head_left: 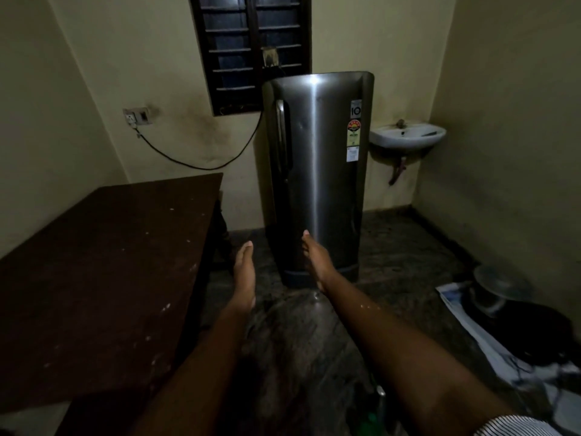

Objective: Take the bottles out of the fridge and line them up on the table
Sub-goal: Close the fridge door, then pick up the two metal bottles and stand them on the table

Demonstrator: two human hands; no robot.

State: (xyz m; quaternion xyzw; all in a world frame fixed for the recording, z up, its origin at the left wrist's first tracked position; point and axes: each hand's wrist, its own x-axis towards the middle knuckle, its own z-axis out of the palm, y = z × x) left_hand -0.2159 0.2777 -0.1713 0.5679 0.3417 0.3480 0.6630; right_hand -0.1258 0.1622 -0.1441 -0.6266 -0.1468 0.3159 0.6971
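Reaching out with both arms, a person faces a steel-grey fridge [317, 171] standing shut against the far wall of a dim room, below a dark louvred window [251, 42]. The left hand [244, 272] and the right hand [317, 262] are both released, fingers straight and together, grasping nothing. They appear to stop short of the door, though the right one overlaps its lower part in this view. No bottles can be seen. With the door closed they are presumably inside, so the task looks to be at its very start and opening the fridge seems the step in hand.

The door handle [279, 127] runs down the left edge as seen from here, on the side of the dark wooden table [103, 278] that stands just left of the fridge. That likely keeps the carry from shelf to tabletop short. A black cord [201, 165] sags from a wall socket [137, 116] towards the back of the fridge. A white sink [407, 136] hangs on the wall to its right, and a lidded pot [500, 291] sits on newspaper [465, 322] on the floor at the right, well clear of the door's swing
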